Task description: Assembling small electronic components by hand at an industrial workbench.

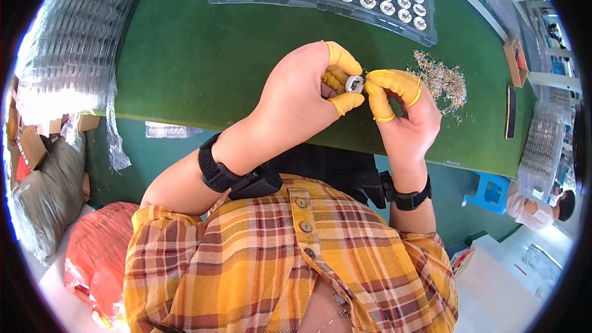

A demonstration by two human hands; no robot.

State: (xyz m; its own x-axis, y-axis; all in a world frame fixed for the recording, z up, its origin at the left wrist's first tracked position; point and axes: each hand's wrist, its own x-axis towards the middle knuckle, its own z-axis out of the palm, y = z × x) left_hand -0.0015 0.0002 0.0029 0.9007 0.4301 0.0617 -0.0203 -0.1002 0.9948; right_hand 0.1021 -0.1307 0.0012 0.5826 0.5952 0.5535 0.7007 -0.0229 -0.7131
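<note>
My left hand [308, 83], with yellow finger cots on its fingertips, holds a small round white part [354, 84] with a dark centre above the table. Close against it, my right hand [404, 98] pinches thumb and fingers together at the part's right side. A thin dark wire-like tip shows by these fingers; the rest of what they hold is hidden. To the right of my right hand lies a loose pile of tiny components with thin leads [447, 86]. Beyond both hands stands a clear plastic tray [296, 2] with rows of similar round white parts.
A green table [185, 55] lies under the work. Tall stacks of clear trays [74, 43] stand at the left. A dark narrow strip [510, 113] and a small cardboard box [515, 61] sit at the right edge. On the floor are a blue stool [487, 192] and a red sack [102, 253].
</note>
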